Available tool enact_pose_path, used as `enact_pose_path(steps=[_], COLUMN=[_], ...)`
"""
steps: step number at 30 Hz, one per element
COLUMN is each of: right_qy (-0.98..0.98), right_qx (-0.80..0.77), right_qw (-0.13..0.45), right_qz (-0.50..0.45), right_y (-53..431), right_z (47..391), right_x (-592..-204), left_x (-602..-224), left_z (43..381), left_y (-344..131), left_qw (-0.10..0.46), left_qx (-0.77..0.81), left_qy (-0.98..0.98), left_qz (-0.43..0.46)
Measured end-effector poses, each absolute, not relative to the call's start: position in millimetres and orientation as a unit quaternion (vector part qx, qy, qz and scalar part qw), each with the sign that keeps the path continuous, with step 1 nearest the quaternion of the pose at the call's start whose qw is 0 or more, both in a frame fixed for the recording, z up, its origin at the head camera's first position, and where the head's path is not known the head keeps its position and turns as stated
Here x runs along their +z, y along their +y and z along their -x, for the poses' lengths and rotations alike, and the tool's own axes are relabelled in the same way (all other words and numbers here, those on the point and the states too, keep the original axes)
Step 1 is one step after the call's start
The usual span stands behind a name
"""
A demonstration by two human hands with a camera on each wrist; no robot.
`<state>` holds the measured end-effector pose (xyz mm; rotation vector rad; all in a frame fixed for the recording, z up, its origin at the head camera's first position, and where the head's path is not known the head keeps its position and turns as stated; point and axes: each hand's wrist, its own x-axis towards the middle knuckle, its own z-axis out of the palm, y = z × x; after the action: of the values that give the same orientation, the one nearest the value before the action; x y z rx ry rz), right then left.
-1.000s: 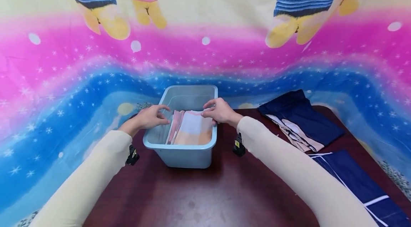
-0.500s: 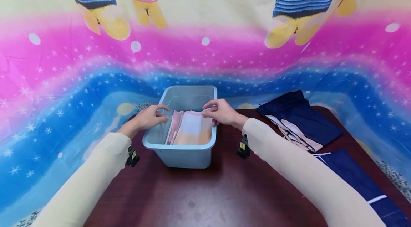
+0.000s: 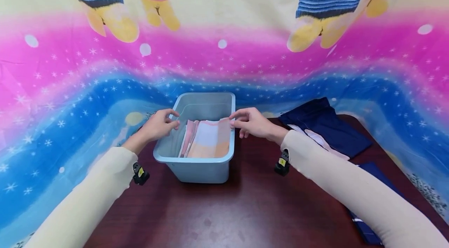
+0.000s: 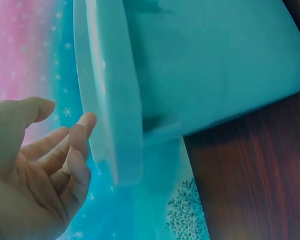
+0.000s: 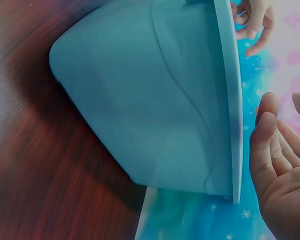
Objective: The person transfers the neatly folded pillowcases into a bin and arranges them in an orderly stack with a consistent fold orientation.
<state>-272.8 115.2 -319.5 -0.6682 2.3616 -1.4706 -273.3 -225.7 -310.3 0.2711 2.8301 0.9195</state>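
A pale blue-grey bin, smooth like moulded plastic, with rounded corners, tapering walls and a thick lip, stands on the desk, whose dark reddish-brown top has a wood grain and a soft sheen. Inside the bin lie folded cloths, soft and flat-faced, in white, peach and pink; narrower pink folds line up along their left side.

The left hand is beside the bin's left rim, thumb spread away from loosely bent fingers. The right hand is at the right rim, its thumb likewise apart from its gently curved fingers.

Matte cream sleeves cover both forearms. To the right lies a navy garment with a pale printed panel. Behind hangs a slightly wrinkled curtain printed with snowflakes and bears.
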Motion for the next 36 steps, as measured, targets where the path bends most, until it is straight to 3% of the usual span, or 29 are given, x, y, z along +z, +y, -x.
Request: enact_pose_path(steps=[21,36], right_qy=[0.829,0.845], right_qx=[-0.487,-0.470], right_qw=[0.128,0.115], right_qz=[0.244,0.227], right_y=[162.5,195.6], right_z=[250.2,245.7], right_x=[-305.5,-303.7], left_x=[-290.2,-289.6], left_z=[243.0,229.0], left_y=[-170.7,-119.1], left_qw=[0.048,-0.002], left_qx=[0.362,0.372], left_qy=[0.921,0.915], left_qz=[-0.134,-0.154])
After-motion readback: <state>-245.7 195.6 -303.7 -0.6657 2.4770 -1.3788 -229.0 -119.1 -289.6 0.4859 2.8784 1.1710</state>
